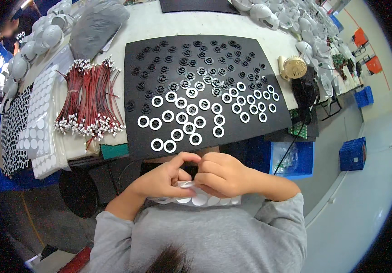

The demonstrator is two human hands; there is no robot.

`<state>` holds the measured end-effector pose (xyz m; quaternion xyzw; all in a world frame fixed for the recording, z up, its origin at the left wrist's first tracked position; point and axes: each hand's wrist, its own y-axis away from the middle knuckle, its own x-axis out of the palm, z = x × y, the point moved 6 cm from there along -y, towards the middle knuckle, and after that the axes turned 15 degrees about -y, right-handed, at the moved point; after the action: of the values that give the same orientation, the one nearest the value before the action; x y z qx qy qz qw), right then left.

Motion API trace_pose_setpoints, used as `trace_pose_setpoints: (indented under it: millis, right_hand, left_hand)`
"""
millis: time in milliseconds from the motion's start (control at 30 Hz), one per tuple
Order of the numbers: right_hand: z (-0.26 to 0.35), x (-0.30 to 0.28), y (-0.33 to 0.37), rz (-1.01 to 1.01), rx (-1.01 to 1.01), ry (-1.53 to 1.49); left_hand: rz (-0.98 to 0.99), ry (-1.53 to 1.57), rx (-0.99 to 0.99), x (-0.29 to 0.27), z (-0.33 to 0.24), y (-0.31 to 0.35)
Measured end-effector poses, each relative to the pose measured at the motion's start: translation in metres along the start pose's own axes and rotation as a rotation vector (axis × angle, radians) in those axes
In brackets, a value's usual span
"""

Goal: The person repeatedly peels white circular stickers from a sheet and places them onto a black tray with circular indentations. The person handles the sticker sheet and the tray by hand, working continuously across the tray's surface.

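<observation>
Head-worn view (fisheye), facing down.

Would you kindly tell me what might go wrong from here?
1. The sheet of white circles is held by the left hand, with the right hand close beside it, so it might crease.
2. Several white-ringed black pieces lie near the front edge of the black board, just beyond the hands; a bump could shift them.
3. The sheet sits close to the grey shirt and might catch there.
</observation>
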<state>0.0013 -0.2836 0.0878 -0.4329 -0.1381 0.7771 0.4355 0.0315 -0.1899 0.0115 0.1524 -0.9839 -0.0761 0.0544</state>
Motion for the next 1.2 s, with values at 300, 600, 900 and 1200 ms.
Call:
trace_pose_setpoints:
  millis: [300,600,900,1200]
  right_hand:
    - [-0.043,-0.073,0.044,-0.557,0.534,-0.374]
    - [-0.166,-0.190,0.134,-0.613,1.129,0.197]
    - [-0.188,-0.193,0.135,-0.584,1.164,0.290]
    - [-0.193,-0.193,0.134,-0.521,1.200,0.392]
  left_hand:
    - [-0.127,-0.120,-0.013,-0.015,-0.010,0.019]
    - [-0.178,-0.156,-0.044,-0.022,-0.004,0.024]
    - [-0.195,-0.172,-0.074,-0.022,-0.001,0.026]
    - [-0.186,-0.180,-0.019,-0.020,-0.003,0.023]
